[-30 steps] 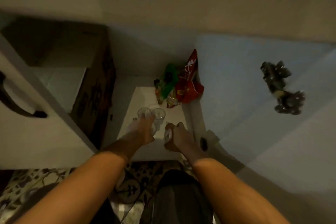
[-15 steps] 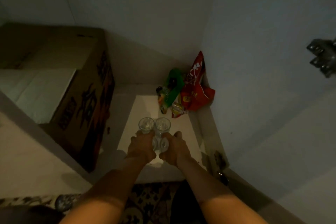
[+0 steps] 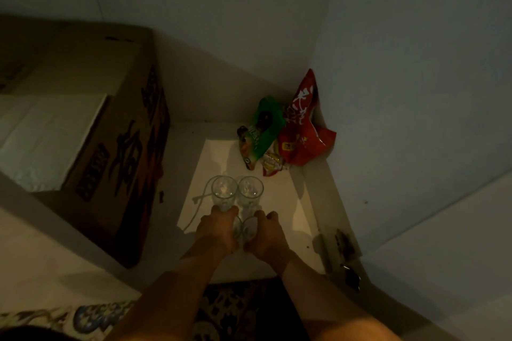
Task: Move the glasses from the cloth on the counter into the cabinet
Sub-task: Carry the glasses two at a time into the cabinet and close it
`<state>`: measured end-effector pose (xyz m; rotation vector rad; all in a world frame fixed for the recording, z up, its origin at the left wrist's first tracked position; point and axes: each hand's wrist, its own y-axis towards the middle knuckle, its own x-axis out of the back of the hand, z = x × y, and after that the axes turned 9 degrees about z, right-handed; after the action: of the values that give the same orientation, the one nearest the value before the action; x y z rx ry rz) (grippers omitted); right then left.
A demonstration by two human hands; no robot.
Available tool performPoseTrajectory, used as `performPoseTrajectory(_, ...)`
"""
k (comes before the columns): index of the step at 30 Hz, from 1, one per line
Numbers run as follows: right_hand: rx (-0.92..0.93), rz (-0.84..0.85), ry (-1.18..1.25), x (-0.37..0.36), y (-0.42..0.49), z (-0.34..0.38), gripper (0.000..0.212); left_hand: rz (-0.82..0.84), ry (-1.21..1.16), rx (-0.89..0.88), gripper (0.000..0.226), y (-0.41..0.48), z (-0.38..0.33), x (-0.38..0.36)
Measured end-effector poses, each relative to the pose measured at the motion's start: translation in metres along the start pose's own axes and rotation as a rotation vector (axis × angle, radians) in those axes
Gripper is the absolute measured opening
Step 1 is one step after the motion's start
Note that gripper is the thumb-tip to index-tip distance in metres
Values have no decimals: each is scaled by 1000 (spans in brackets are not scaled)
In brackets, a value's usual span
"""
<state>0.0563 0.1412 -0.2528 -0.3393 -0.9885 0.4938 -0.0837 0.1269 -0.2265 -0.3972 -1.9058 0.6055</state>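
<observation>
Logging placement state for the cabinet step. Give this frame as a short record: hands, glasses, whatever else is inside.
left hand: grip curled round the lower part of the left glass
right hand: grip curled round a near glass
right glass: upright beside the left glass; contact unclear
shelf liner: white, under the glasses
snack bags: red and green, back right corner
cardboard box: left of the glasses
lighting: dim; glass count near hands unclear

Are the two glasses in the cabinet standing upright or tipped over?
Upright. The left glass and right glass stand side by side, round open rims facing up; the left hand and right hand grip them low down.
</observation>
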Motion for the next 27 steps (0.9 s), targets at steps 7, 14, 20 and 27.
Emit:
performPoseTrajectory(7,-7,-65,-5,-10,11,1,80,9,1,21,91,8,9,-6)
performPoseTrajectory(14,19,-56,-8,-8,17,4,79,44,-73,24,96,15,17,-4)
performPoseTrajectory(20,32,-32,2,-1,22,-1,80,41,-101,-1,94,24,15,-2)
performPoseTrajectory(27,48,3,-37,5,28,3,86,15,-64,2,90,30,16,0)
